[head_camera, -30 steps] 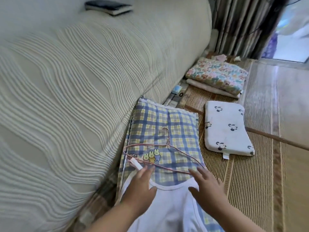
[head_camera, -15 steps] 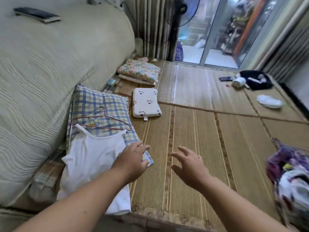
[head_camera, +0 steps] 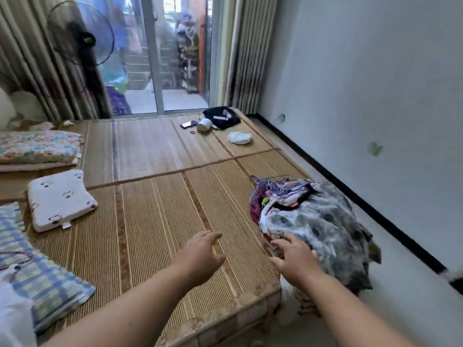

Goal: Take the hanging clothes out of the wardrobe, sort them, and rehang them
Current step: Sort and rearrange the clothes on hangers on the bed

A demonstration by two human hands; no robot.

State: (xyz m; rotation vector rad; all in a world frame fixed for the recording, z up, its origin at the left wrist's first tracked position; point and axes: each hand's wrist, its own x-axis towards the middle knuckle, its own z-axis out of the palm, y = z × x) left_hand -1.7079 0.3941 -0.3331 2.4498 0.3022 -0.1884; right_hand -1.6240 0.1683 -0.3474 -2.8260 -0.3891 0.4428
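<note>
- Both hands are out in front of me. My left hand (head_camera: 200, 256) hovers over the woven mat (head_camera: 155, 209), fingers loosely straight, holding nothing.
- My right hand (head_camera: 297, 260) has its fingers spread at the near left edge of the pile of clothes (head_camera: 325, 221). It grips nothing, and I cannot tell whether the fingertips press into the fabric.
- That pile sits at the mat's right edge, by the white wall (head_camera: 375, 83). A grey-and-white patterned garment lies on top and spills over the near right corner.
- Wire hangers (head_camera: 271, 180) poke out of the pile's far side.
- At near left lies a blue plaid cushion (head_camera: 45, 279). A white garment (head_camera: 12, 319) covers its near end and a thin pink hanger (head_camera: 17, 254) lies on it.
- Just beyond it is a small white pillow (head_camera: 60, 199) with dark prints.
- Farther left is a folded floral blanket (head_camera: 37, 146).
- On the mat's far side are a phone (head_camera: 189, 124), a red hair band (head_camera: 192, 132), a black cloth (head_camera: 220, 117) and a crumpled white cloth (head_camera: 239, 137).
- Farthest off, a standing fan (head_camera: 82, 38) is in front of striped curtains (head_camera: 32, 71), beside a glass sliding door (head_camera: 155, 71).
</note>
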